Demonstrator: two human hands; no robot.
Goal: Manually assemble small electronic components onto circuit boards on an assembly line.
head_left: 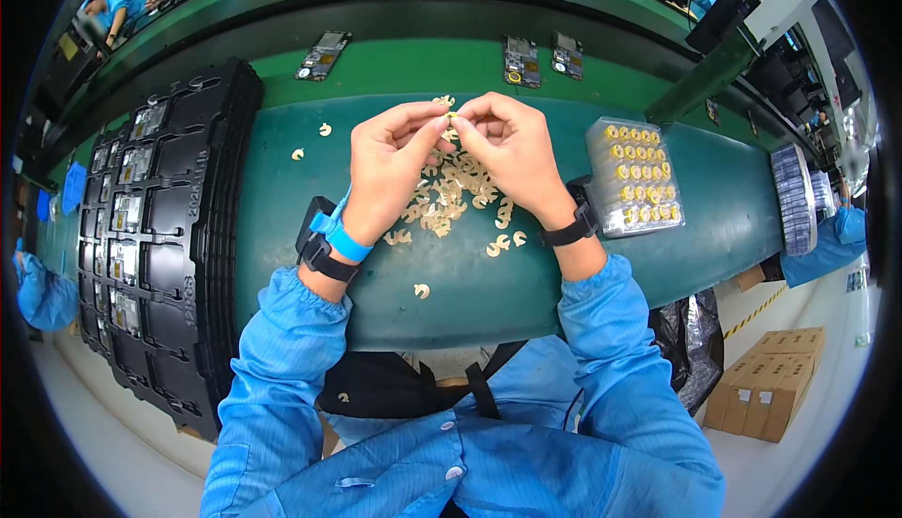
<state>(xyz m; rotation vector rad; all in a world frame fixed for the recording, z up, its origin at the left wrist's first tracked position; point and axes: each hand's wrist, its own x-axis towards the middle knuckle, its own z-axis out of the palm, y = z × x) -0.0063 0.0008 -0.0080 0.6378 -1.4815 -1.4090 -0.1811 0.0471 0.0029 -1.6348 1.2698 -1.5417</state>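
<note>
My left hand [387, 156] and my right hand [515, 152] meet above the green mat, fingertips pinched together. Between them is a small yellowish piece [452, 115], mostly covered by the fingers, so its exact shape is hidden. Below and between the hands lies a loose pile of small cream C-shaped pieces [453, 189]. A few of these lie apart, such as a single C-shaped piece [422, 291] near the mat's front edge. To the right of my right hand stands a clear plastic tray [646, 228] with rows of round yellow-and-white parts in it.
Tall stacked black trays [211, 189] holding circuit boards line the left side. Several phone-like circuit boards [324, 55] lie along the green conveyor [413, 56] beyond the mat. At far right are stacked clear trays [792, 199]; cardboard boxes [766, 386] sit on the floor. Other people work nearby.
</note>
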